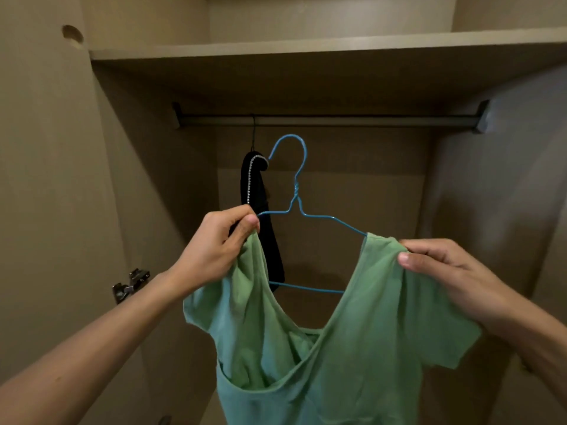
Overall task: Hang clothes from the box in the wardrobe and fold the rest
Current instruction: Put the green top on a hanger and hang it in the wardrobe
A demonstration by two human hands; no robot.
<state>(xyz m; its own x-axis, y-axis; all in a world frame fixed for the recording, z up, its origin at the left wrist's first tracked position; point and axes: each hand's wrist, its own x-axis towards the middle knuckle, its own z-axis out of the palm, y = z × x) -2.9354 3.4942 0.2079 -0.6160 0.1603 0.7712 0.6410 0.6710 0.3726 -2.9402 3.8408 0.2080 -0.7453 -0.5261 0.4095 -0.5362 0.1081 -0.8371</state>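
Dim warm light, deep shadow under the shelf (306, 49), wide-angle bending at edges, slightly soft

I see a soft green cloth top (352, 363), matt and thin enough to crease and bunch at its shoulders. The thin blue wire hanger (296, 191) inside it looks like metal under a smooth, slightly glossy coat, twisted at the neck. At eleven o'clock from it hangs a black matt cloth garment (262, 210), edged with a row of small shiny silvery beads (251, 176). At twelve o'clock, the grey metal wardrobe rail (337, 121) has a dull, brushed sheen. The beige wardrobe shelf board (306, 50) above it looks like smooth, matt laminated wood. At eight o'clock, a small metal hinge plate (130, 285) glints, bare and glossy.
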